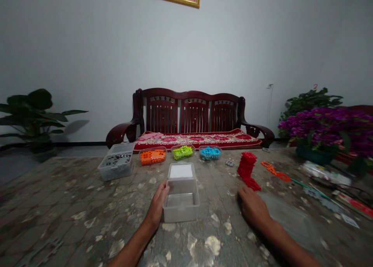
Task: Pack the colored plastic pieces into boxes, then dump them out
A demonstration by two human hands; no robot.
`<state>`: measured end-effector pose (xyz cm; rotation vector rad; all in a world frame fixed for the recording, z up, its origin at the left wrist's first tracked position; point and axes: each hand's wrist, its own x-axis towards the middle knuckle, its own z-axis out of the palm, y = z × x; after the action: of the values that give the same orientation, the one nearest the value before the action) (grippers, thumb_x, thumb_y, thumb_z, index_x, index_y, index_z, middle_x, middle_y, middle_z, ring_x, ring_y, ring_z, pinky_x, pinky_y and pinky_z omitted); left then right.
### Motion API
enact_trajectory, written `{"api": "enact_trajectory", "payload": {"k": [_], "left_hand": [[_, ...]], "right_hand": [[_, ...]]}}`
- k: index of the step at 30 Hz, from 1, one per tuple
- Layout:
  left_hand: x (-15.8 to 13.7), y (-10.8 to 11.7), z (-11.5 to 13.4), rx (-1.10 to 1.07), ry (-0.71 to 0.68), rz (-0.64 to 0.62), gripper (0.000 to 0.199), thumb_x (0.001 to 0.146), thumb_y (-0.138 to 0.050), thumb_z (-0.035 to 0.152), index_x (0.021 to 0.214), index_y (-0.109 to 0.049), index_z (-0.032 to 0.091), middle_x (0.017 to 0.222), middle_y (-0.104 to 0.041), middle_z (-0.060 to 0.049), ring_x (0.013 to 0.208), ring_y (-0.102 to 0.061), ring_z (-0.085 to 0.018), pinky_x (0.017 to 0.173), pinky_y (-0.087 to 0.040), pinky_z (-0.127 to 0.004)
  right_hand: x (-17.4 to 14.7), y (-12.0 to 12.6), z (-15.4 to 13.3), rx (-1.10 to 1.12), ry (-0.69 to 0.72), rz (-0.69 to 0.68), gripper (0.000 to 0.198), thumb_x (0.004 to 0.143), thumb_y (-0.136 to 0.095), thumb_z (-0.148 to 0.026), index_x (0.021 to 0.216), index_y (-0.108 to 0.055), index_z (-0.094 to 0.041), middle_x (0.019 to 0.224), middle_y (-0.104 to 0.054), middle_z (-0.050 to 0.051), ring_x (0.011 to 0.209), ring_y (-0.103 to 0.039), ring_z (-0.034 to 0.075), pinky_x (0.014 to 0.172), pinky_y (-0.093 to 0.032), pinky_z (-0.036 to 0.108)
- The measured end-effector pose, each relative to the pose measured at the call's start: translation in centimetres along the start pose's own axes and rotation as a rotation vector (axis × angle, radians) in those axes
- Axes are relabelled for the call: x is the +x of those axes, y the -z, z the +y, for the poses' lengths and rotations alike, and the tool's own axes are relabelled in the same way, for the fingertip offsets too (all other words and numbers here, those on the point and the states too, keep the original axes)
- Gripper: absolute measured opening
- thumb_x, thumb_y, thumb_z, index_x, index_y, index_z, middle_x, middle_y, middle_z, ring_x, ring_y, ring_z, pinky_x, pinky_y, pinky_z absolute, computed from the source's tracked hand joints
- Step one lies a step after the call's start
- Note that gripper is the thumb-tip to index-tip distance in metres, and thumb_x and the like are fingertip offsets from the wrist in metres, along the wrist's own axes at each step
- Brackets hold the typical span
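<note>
While my left hand (158, 203) is gripping the open clear box (181, 215) by its left wall, my curled right hand (253, 205) is resting nearer to the red stack (247, 165), which is standing upright just beyond, toward the table's (217, 199) far edge. My right palm is lying hidden, so I cannot tell whether it is holding anything.

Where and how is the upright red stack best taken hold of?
Probably by its left and right sides near the top, with the right hand coming from above: the red stack stands as a narrow column, and a red piece juts out low toward the camera, crowding the near side.
</note>
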<state>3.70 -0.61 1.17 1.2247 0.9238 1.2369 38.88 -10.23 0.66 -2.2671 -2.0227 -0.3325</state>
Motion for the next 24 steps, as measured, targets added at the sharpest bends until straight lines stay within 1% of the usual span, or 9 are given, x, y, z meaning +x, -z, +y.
{"api": "enact_trajectory", "payload": {"k": [3, 5, 7, 9, 11, 14, 18, 21, 24], "left_hand": [[0.0, 0.0, 0.0, -0.011, -0.004, 0.007, 0.051, 0.076, -0.064, 0.057, 0.109, -0.065, 0.018, 0.112, -0.074, -0.008, 0.109, -0.066, -0.031, 0.095, -0.051, -0.037], [0.0, -0.1, 0.0, -0.017, -0.007, 0.015, 0.05, 0.076, -0.064, 0.056, 0.109, -0.064, 0.018, 0.11, -0.074, -0.007, 0.106, -0.067, -0.03, 0.092, -0.051, -0.036], [0.0, -0.1, 0.1, -0.014, -0.006, 0.035, 0.049, 0.076, -0.063, 0.056, 0.108, -0.063, 0.018, 0.107, -0.075, -0.006, 0.103, -0.067, -0.03, 0.088, -0.052, -0.036], [0.1, -0.1, 0.1, -0.003, -0.005, 0.065, 0.048, 0.075, -0.063, 0.056, 0.107, -0.063, 0.019, 0.104, -0.075, -0.006, 0.102, -0.067, -0.029, 0.085, -0.052, -0.035], [0.1, -0.1, 0.1, 0.011, -0.005, 0.085, 0.047, 0.076, -0.062, 0.055, 0.106, -0.062, 0.019, 0.102, -0.074, -0.005, 0.101, -0.067, -0.029, 0.084, -0.052, -0.034], [0.1, 0.1, 0.1, 0.033, -0.015, 0.08, 0.046, 0.078, -0.061, 0.055, 0.107, -0.061, 0.019, 0.103, -0.074, -0.005, 0.101, -0.067, -0.029, 0.085, -0.051, -0.035], [0.0, 0.2, -0.1, 0.05, -0.04, 0.078, 0.044, 0.08, -0.058, 0.055, 0.107, -0.06, 0.02, 0.106, -0.073, -0.006, 0.102, -0.066, -0.028, 0.088, -0.05, -0.036], [0.0, 0.1, -0.2, 0.053, -0.034, 0.081, 0.045, 0.081, -0.058, 0.056, 0.108, -0.06, 0.02, 0.105, -0.072, -0.006, 0.102, -0.066, -0.029, 0.088, -0.05, -0.036], [0.0, -0.1, 0.0, 0.051, -0.031, 0.089, 0.047, 0.081, -0.058, 0.056, 0.109, -0.06, 0.019, 0.105, -0.072, -0.006, 0.102, -0.065, -0.029, 0.089, -0.049, -0.036]], "right_hand": [[-0.8, 0.2, 2.3, -0.013, -0.021, -0.011, 0.029, 0.081, -0.045, 0.0, 0.09, -0.066, -0.018, 0.096, -0.068, 0.009, 0.09, -0.06, 0.022, 0.077, -0.035, 0.03], [-0.9, 0.6, 3.5, -0.015, -0.084, -0.023, 0.028, 0.082, -0.045, -0.002, 0.09, -0.066, -0.018, 0.097, -0.069, 0.009, 0.092, -0.061, 0.023, 0.076, -0.036, 0.03], [-0.4, 1.1, 4.3, -0.012, -0.169, -0.007, 0.027, 0.083, -0.045, -0.005, 0.094, -0.066, -0.018, 0.1, -0.069, 0.01, 0.096, -0.062, 0.024, 0.076, -0.037, 0.031], [0.5, 1.5, 4.7, -0.03, -0.253, 0.02, 0.025, 0.086, -0.046, -0.009, 0.099, -0.066, -0.016, 0.104, -0.069, 0.013, 0.099, -0.062, 0.026, 0.078, -0.039, 0.032], [1.6, 1.6, 4.7, -0.068, -0.338, 0.028, 0.025, 0.091, -0.046, -0.017, 0.105, -0.066, -0.013, 0.108, -0.069, 0.017, 0.102, -0.063, 0.029, 0.081, -0.04, 0.034], [3.0, 1.1, 4.5, -0.096, -0.425, -0.014, 0.033, 0.097, -0.043, -0.028, 0.113, -0.064, -0.008, 0.112, -0.069, 0.023, 0.105, -0.065, 0.034, 0.082, -0.044, 0.038], [3.4, -0.1, 4.3, -0.111, -0.412, -0.08, 0.036, 0.098, -0.042, -0.029, 0.115, -0.065, -0.007, 0.112, -0.072, 0.024, 0.104, -0.067, 0.035, 0.084, -0.046, 0.04], [3.1, -0.5, 4.1, -0.134, -0.371, -0.08, 0.035, 0.097, -0.043, -0.027, 0.116, -0.065, -0.008, 0.113, -0.072, 0.023, 0.105, -0.068, 0.034, 0.086, -0.046, 0.039], [2.8, -0.3, 3.1, -0.121, -0.321, -0.078, 0.032, 0.096, -0.045, -0.027, 0.114, -0.066, -0.011, 0.113, -0.072, 0.02, 0.104, -0.067, 0.032, 0.087, -0.045, 0.038]]}}
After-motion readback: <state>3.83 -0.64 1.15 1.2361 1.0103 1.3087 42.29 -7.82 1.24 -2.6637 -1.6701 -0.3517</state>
